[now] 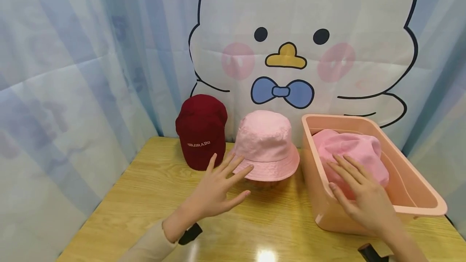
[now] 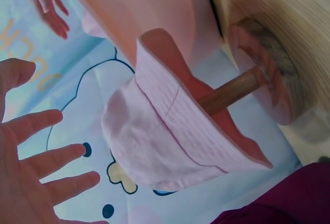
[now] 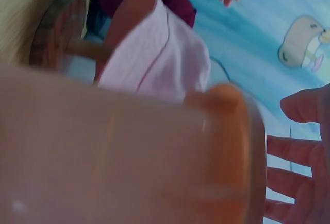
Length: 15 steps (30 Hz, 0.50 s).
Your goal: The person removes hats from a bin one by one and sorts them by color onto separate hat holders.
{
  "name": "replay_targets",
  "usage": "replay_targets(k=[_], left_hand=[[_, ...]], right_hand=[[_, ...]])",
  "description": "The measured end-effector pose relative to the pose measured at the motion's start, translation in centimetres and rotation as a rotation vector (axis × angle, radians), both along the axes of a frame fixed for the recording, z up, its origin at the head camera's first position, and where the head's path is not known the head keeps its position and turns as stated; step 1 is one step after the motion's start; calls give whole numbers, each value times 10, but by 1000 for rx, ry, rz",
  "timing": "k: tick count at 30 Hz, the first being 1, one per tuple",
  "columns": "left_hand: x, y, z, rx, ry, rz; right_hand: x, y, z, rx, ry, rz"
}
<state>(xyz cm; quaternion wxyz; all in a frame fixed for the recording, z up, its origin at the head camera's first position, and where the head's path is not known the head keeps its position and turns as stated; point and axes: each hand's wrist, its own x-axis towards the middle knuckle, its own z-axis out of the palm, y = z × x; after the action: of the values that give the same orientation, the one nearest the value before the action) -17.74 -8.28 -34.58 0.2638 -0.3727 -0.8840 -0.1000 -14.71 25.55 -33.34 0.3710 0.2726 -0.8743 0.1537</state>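
Observation:
A pink bucket hat sits on a wooden stand at the middle of the table. My left hand is open with spread fingers just in front of its brim; in the left wrist view the hand is apart from the hat. My right hand lies flat and open over a second pink hat inside a pink plastic bin. I cannot tell whether it touches that hat. A dark red cap with white lettering stands to the left.
The wooden table ends at a cartoon duck backdrop behind the hats and a pale blue curtain on the left. The bin takes up the right side. The stand's round base rests on the table.

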Motion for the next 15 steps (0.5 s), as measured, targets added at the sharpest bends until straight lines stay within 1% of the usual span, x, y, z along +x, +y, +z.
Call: replay_targets(k=[5,9,12,15], left_hand=[[-11,15,5,31,71,-77],[-19,28,13,52,135,-130],[-26,38,19,40,189,-146],[-33,48,24,18,226,-149]], right_hand=[[2,35,2,-81,-37,-79],[2,62,3,-111,-76,-180],[0,80,3,-131,-90,-234],[-4,95,1,-159,-97,-253]])
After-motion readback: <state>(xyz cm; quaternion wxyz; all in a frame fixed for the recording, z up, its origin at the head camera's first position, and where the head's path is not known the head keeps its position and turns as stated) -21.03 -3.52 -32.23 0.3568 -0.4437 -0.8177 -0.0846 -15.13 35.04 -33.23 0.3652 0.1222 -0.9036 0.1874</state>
